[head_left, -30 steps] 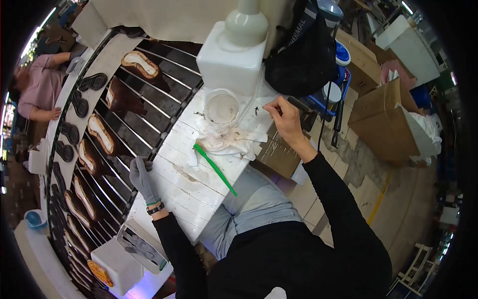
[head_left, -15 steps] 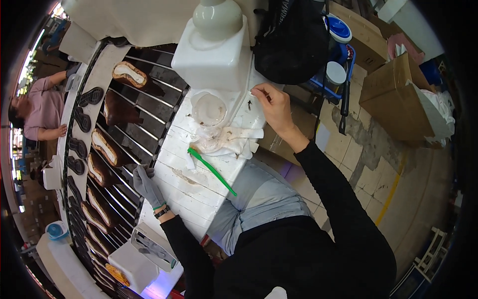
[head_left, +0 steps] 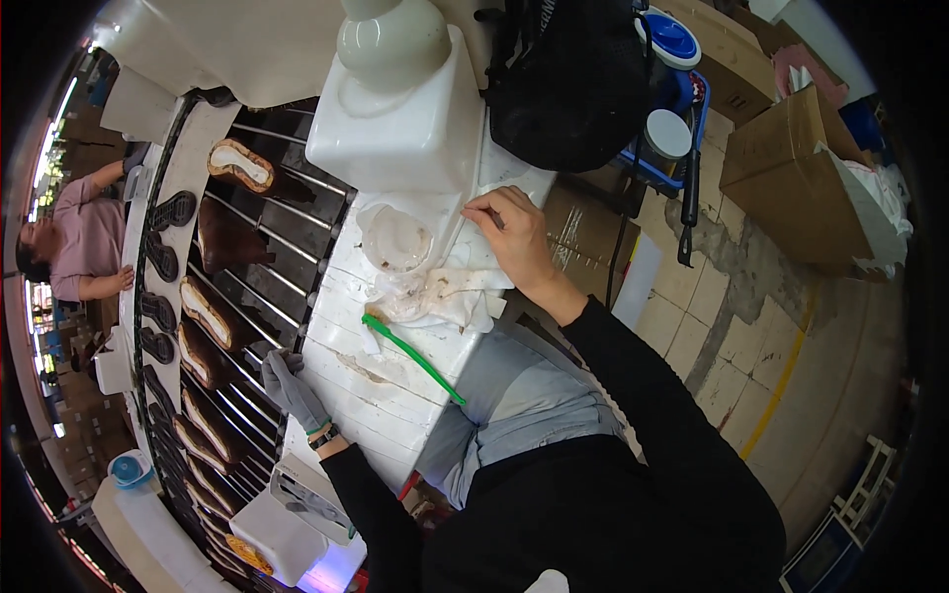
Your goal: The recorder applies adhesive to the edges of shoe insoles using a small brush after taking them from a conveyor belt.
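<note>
My left hand [head_left: 294, 392], in a grey glove, is at the table's left edge beside the roller conveyor [head_left: 259, 331]. Its fingers are curled in; anything inside them is hidden. My bare right hand [head_left: 516, 235] pinches thumb and fingers together just right of a white plastic container; what they hold, if anything, is too small to make out. A clear round cup [head_left: 397, 240] stands in front of the container. Between my hands, a stained white cloth [head_left: 457, 296] lies crumpled, and a green-handled brush [head_left: 420, 364] rests by it on the white table [head_left: 341, 331].
Brown shoe uppers [head_left: 208, 314] stand along the conveyor, with dark soles [head_left: 158, 308] on its far ledge. The large white container [head_left: 395, 128] and a black bag [head_left: 568, 89] fill the table's back. A cardboard box [head_left: 791, 183] is at right. Another person [head_left: 89, 237] stands across the conveyor.
My right hand has shifted left and slightly down, closer to the container and cup. My left hand has lowered a little, its fingers more curled. The view has turned slightly.
</note>
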A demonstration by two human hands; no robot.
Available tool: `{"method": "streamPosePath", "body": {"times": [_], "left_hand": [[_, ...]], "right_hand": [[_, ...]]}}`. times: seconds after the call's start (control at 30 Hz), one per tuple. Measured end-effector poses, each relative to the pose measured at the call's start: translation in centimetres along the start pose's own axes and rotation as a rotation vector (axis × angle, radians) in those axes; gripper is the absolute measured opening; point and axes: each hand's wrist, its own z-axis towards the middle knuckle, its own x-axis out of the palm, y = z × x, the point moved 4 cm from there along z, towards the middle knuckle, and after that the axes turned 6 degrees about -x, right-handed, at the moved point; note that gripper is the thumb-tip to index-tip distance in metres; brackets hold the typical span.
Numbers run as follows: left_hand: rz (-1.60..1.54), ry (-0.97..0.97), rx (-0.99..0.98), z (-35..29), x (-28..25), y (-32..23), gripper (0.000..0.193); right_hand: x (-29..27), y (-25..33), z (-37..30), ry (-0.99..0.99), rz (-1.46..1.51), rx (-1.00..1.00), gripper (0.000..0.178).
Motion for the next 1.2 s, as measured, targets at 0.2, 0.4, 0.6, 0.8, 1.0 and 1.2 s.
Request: {"method": "streamPosePath", "body": {"times": [0.2,0.4,0.6,0.8,1.0,1.2], "left_hand": [[0.047,-0.023,-0.01,-0.2,0.1,-0.1,0.028],[0.073,-0.028,-0.032,-0.3,0.2,-0.4,0.028],[0.089,-0.027,-0.046,-0.1,0.6,-0.6,0.028],[0.094,-0.028,-0.049,0.1,0.5,-0.2,0.028],[0.088,-0.024,-0.042,0.0,0.6,-0.2,0.029],[0.104,-0.033,-0.035,-0.1,0.7,-0.4,0.029]], "right_hand": [[0.1,-0.3,-0.2,-0.065,-0.048,-0.009,0.007],[0.1,-0.2,-0.1,-0.044,-0.074,0.005,0.009],[-0.9,1.7,0.6,-0.007,0.025,-0.158,0.016],[0.0,3.3,3.1,0.161,-0.043,-0.194,0.021],[0.0,3.3,2.9,0.188,0.063,-0.11,0.016],[0.0,3.8,2.9,0.12,0.217,0.023,0.012]]}}
